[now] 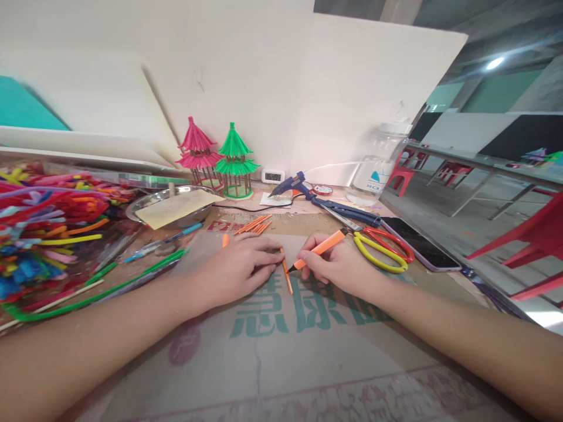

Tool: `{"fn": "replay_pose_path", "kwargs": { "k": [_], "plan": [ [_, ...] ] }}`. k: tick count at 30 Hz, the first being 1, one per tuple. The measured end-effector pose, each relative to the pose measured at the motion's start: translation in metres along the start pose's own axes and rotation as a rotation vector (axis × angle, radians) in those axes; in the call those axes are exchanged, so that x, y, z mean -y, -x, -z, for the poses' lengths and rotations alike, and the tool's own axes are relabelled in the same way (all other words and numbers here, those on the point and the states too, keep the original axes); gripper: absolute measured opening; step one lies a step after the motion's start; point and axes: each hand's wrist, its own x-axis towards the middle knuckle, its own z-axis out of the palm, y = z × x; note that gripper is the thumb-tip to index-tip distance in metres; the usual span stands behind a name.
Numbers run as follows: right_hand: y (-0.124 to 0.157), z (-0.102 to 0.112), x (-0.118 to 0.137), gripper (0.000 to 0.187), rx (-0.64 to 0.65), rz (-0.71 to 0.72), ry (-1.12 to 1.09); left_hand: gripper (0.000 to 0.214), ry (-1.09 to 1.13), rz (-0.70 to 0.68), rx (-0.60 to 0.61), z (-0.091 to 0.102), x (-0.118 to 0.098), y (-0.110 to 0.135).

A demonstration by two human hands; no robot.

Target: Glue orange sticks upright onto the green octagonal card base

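Note:
My left hand (pixel 240 266) lies on the cardboard sheet (pixel 281 351), fingers pressed down on a thin orange stick (pixel 287 275). My right hand (pixel 338 265) is closed around an orange marker (pixel 319 249) whose tip touches the stick near its middle. An orange marker cap (pixel 226 240) lies just beyond my left hand. Several more orange sticks (pixel 254 224) sit in a small heap farther back.
A pile of coloured pipe cleaners (pixel 41 223) fills the left. Behind are a pink pagoda model (pixel 196 153), a green pagoda model (pixel 235 161), a blue glue gun (pixel 292 184), a metal dish (pixel 176 205), yellow-and-red scissors (pixel 382 246), a phone (pixel 417 243) and a plastic jar (pixel 378 167).

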Motion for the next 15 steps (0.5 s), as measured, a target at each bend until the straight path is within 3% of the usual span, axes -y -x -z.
{"fn": "replay_pose_path", "kwargs": {
  "k": [4, 10, 15],
  "plan": [
    [0.0019, 0.0009, 0.0020, 0.018, 0.051, -0.025, 0.018, 0.034, -0.009, 0.006, -0.001, 0.0009, -0.0003, 0.0009],
    [0.0016, -0.0005, 0.0030, 0.016, 0.008, -0.020, 0.020, 0.034, -0.012, 0.006, -0.005, 0.0007, -0.0008, 0.0017],
    [0.0051, 0.0009, 0.0066, 0.018, 0.101, -0.008, 0.050, 0.034, -0.018, 0.014, 0.009, -0.0003, 0.0004, 0.0019]
  ]
}}
